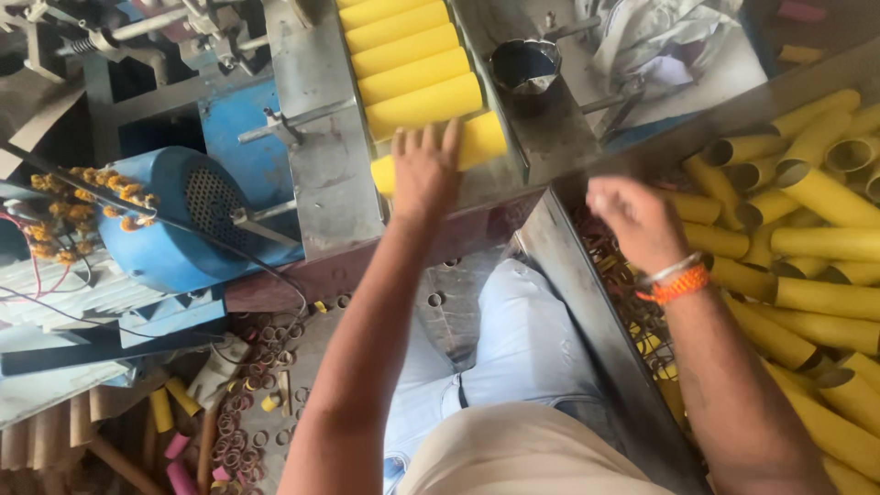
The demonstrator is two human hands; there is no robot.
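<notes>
My left hand (424, 170) lies flat on the nearest yellow cardboard tube (486, 139) at the front of a metal feed tray (316, 101). More yellow tubes (417, 69) lie side by side higher up the tray. My right hand (642, 220), with an orange thread band and a metal bangle at the wrist, hovers with its fingers curled over the edge of a bin (587, 275) heaped with yellow tubes (825, 247). I cannot see anything held in it.
A blue electric motor (174, 225) with wires sits at the left of the machine. A dark metal cup (525, 69) stands beside the tray. Cardboard rings and short pink and yellow tube offcuts (238, 403) litter the floor at lower left.
</notes>
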